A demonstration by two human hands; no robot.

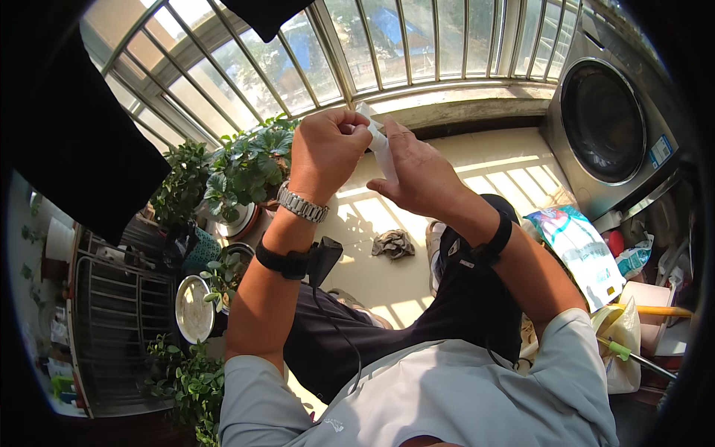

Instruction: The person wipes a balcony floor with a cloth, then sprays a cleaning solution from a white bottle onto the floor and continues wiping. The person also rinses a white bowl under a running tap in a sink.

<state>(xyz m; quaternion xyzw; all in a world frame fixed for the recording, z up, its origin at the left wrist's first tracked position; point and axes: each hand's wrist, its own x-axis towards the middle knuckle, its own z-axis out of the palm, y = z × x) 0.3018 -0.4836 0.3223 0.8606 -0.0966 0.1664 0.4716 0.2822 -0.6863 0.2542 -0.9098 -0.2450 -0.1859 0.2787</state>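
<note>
In front of me, above the tiled floor, a slim white plastic bottle [384, 158] with a white top [364, 110] is held at a tilt. It looks like a small spray bottle, though fingers cover part of it. My right hand [422, 167] wraps its body, thumb on the near side and fingers along the far side. My left hand [333, 146], with a metal watch [302, 202] at the wrist, has thumb and forefinger pinched together at the bottle's top. Below both hands a crumpled grey-brown rag [393, 244] lies on the floor [357, 279].
Potted plants [251, 167] crowd the left, beside a white round dish [194, 309] and a metal rack [114, 313]. Window bars [408, 42] run along the far side. At right are a washing machine [603, 120], a plastic bag [581, 251] and a yellow pole [653, 309].
</note>
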